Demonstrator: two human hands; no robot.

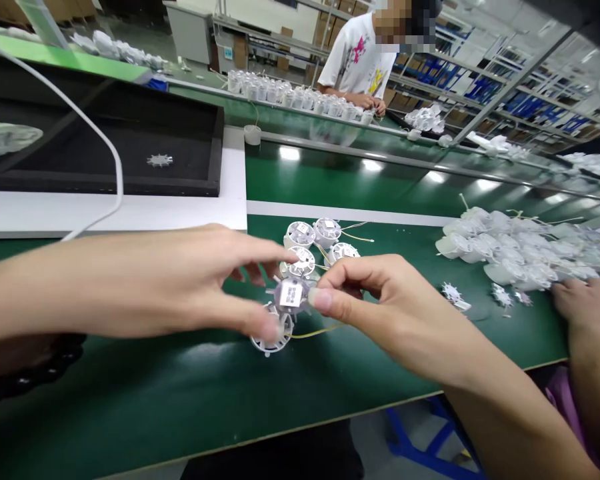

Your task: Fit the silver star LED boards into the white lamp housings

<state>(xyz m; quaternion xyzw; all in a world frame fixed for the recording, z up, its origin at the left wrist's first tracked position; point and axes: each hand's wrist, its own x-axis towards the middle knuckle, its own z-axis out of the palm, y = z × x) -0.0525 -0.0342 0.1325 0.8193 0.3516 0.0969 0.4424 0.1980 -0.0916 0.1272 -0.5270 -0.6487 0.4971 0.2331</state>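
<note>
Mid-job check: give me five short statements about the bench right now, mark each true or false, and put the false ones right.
1. The right hand pinches the labelled disc at its edge. True.
2. The left hand is clenched in a fist. False: the left hand's thumb and fingers are apart.
3. White cups lie heaped toward the picture's right. True.
4. The black tray is full of cups. False: a spiky silver piece lies in the black tray.
5. The bench top is green. True.
</note>
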